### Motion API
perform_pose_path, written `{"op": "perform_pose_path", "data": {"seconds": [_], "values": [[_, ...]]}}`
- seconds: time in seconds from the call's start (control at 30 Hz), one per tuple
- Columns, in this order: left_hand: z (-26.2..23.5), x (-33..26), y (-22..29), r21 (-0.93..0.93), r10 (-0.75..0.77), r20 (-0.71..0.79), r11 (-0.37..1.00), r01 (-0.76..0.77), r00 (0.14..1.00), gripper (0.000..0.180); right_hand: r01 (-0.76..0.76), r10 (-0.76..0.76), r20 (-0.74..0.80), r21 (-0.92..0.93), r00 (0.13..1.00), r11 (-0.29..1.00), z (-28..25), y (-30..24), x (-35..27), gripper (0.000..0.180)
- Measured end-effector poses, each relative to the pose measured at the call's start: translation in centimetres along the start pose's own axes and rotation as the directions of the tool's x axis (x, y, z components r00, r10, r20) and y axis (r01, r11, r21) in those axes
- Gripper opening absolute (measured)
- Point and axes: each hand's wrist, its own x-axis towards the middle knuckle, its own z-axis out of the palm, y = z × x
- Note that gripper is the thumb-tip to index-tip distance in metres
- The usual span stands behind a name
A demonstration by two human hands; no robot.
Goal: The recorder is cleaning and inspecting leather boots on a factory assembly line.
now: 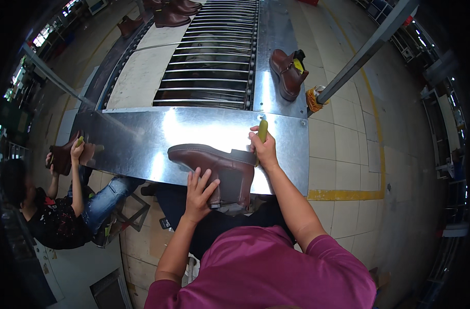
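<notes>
A brown ankle boot (203,164) lies on its side over the near edge of the metal table, sole facing away and toe to the left. Its dark elastic side panel points up. My left hand (198,194) holds the boot near the instep, fingers laid on the leather and thumb side out of sight. Beside the heel, my right hand (264,150) grips a tool with an olive-green handle (263,130). The handle's rounded end sticks up, while the working end beside the heel is mostly hidden by my hand.
Another brown boot (288,74) with yellow inside rests on the table's right arm. Beyond lies a roller conveyor (209,67), with brown boots (171,14) at its far left. At left a co-worker (57,211) holds a boot and a green-handled tool. A metal post (366,51) rises at right.
</notes>
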Motion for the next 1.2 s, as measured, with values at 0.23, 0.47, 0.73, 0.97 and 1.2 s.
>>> {"op": "perform_pose_path", "data": {"seconds": [0.23, 0.47, 0.73, 0.97, 1.2], "values": [[-2.5, 5.7, -0.1, -0.056, 0.059, 0.016, 0.997, -0.058, 0.998, 0.062, 0.091, -0.095, -0.043, -0.082, 0.995, 0.993, -1.1, 0.3, 0.5, 0.029], [-0.4, 4.1, 0.8, 0.021, -0.03, -0.047, 0.999, 0.031, 0.998, 0.062, 0.065, -0.066, -0.011, -0.064, 0.998, 0.996, -0.8, 0.4, 0.5, 0.029], [-0.1, 3.9, 0.8, 0.005, -0.056, -0.054, 0.998, 0.056, 0.997, 0.065, 0.053, -0.053, -0.003, -0.034, 0.999, 0.998, -0.7, 0.9, 0.8, 0.028], [-0.3, 3.9, 0.8, 0.003, -0.052, -0.056, 0.999, 0.052, 0.997, 0.067, 0.034, -0.035, -0.018, -0.011, 0.999, 0.999, -0.9, 1.1, 0.4, 0.028], [0.1, 4.0, 0.3, 0.018, 0.002, -0.047, 1.0, -0.002, 0.999, 0.07, 0.099, -0.099, -0.024, -0.003, 0.995, 0.995, -0.7, 1.1, 0.6, 0.028]]}}
